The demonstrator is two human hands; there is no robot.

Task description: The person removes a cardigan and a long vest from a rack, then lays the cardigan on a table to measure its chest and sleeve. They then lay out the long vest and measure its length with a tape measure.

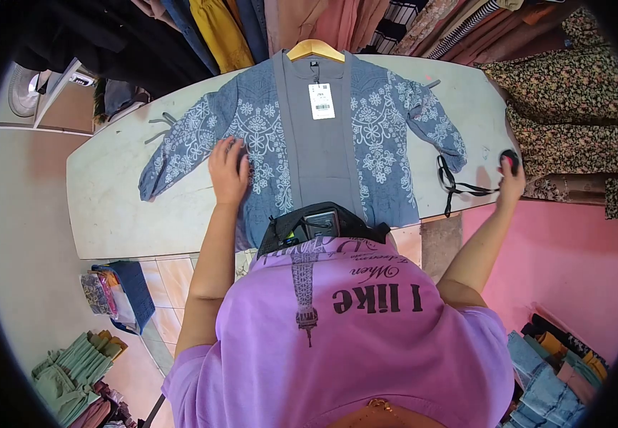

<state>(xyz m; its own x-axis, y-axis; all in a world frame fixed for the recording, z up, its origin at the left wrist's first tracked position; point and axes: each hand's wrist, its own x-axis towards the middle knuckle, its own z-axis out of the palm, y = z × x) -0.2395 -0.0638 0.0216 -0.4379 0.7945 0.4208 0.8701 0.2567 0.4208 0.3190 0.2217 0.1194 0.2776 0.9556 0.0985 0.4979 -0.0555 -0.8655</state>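
Note:
A blue-grey cardigan (pixel 384 146) with white floral patterning lies spread on the white table, its front parted over a plain grey panel. Inside its neckline sits a wooden hanger (pixel 315 50), and a white price tag (pixel 321 101) hangs below the collar. My left hand (pixel 228 171) rests flat on the cardigan's left side, fingers apart. At the table's right edge, my right hand (pixel 511 184) is closed around a small round black object (pixel 510 161) with a pinkish-red spot. A thin black strap (pixel 450 187) trails from that hand towards the cardigan's sleeve.
The white table (pixel 109 214) has a rounded outline. Clothes on a rack (pixel 216 36) line its far side, and floral garments (pixel 573 107) hang at right. Folded clothes (pixel 73 371) are stacked at lower left, jeans (pixel 548 385) at lower right. A black waist bag (pixel 323 225) overlaps the cardigan's hem.

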